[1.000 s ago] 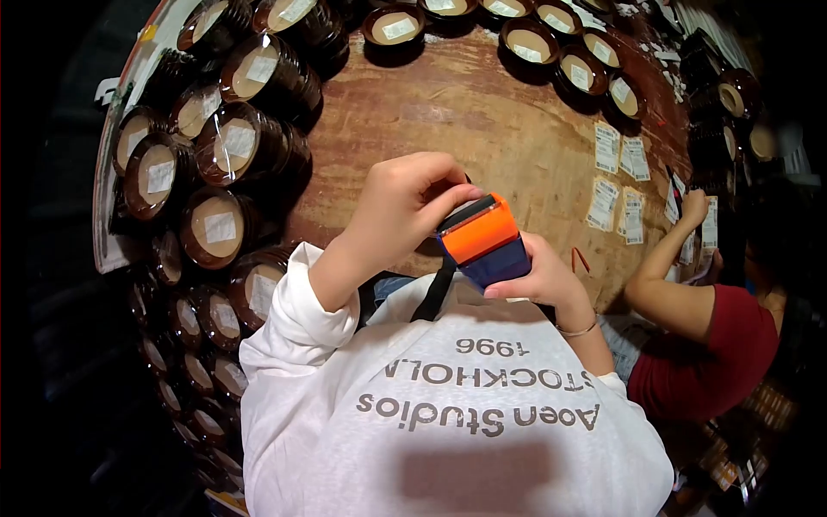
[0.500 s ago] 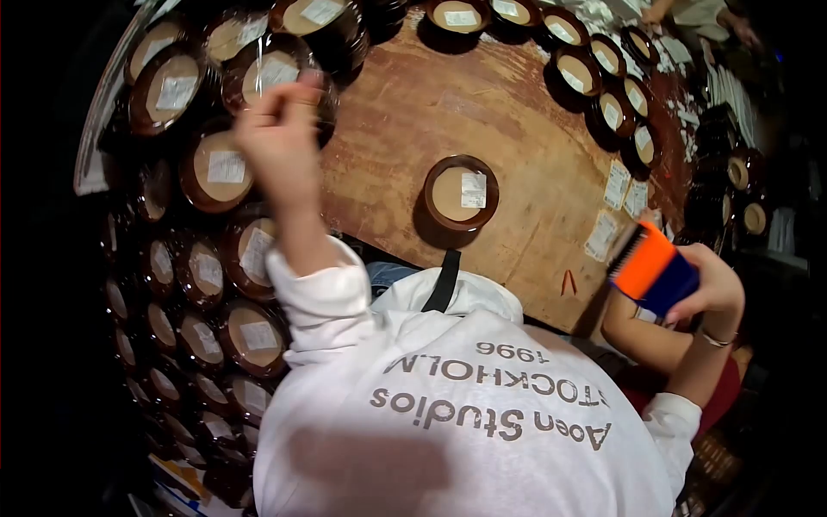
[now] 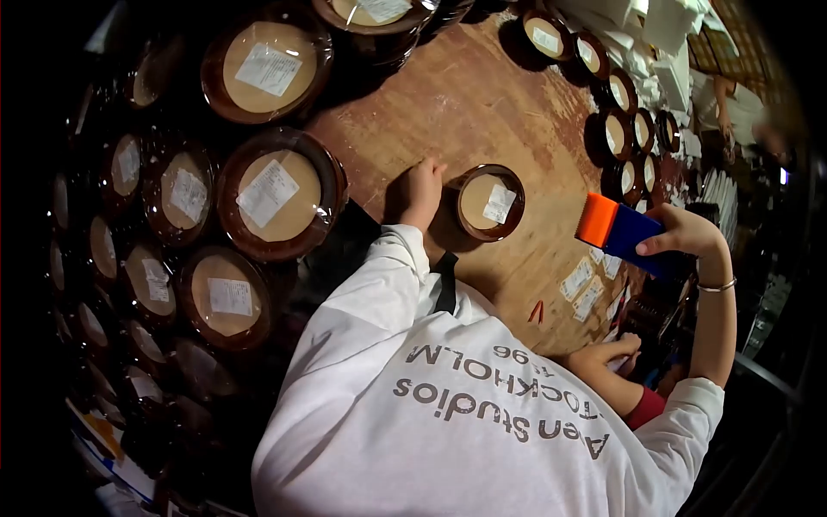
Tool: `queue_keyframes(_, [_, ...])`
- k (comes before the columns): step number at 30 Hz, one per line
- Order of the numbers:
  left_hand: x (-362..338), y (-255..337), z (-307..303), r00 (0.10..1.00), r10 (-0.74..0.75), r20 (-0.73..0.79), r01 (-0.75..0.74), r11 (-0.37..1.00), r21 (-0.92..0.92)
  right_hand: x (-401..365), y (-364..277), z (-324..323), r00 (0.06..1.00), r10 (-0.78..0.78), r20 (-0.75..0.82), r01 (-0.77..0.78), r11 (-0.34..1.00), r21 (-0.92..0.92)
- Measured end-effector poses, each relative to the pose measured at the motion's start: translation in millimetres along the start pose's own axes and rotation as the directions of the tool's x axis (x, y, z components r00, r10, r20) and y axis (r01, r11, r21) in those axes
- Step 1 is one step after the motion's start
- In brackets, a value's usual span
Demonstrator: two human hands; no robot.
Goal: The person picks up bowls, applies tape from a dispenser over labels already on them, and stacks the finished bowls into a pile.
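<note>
Beside the labelled brown bowl (image 3: 478,203), the left hand (image 3: 423,192) curls closed; the right hand (image 3: 685,237) grips the tape dispenser (image 3: 617,227), serrated edge (image 3: 582,217) best angled clear of the bowl

**Worn wood under patchy light**

I face a broad wooden tabletop (image 3: 491,95), scuffed, its tan surface stained reddish in places. Beyond its far right corner I see a brownish, grid-like surface (image 3: 745,43), too unclear to identify. Light falls on the wood; the room's left side sinks into near-black. A small bright spot (image 3: 784,176) glows at far right.
</note>
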State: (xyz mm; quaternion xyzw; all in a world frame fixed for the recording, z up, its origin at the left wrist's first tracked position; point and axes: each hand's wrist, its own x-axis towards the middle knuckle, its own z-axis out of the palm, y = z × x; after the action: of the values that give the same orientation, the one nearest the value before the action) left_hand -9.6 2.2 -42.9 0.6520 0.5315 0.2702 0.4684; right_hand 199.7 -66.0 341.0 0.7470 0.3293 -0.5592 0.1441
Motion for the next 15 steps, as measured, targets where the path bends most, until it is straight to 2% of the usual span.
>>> queue_keyframes(3, [-11,12,-1,0.990,-0.076,0.118,0.061,0.990,0.125,7,0,-2,1.000,0.018,-0.008,-0.018,1.000,0.002])
queue_keyframes(8, [-15,4,12,0.978,-0.105,0.182,0.101,0.994,0.028,5,8,5,0.998,0.021,-0.062,-0.020,1.000,0.024])
queue_keyframes(10, [-8,3,10,0.950,-0.085,0.299,0.033,0.984,0.173,3,6,8,0.996,0.042,-0.084,-0.039,0.998,0.039])
queue_keyframes(11, [-7,3,9,0.950,-0.080,0.303,0.027,0.984,0.175,1,6,10,0.993,0.067,-0.099,-0.062,0.997,0.047])
queue_keyframes(13, [-1,6,6,0.921,-0.041,0.388,-0.092,0.944,0.318,0,15,13,0.985,0.076,-0.158,-0.071,0.997,0.041])
queue_keyframes(14, [2,4,11,0.921,-0.036,0.388,-0.097,0.943,0.319,0,18,15,0.974,0.088,-0.210,-0.083,0.996,0.031])
queue_keyframes(15, [4,6,16,0.923,-0.083,0.375,-0.094,0.898,0.430,-1,18,15,0.973,0.087,-0.214,-0.082,0.996,0.034])
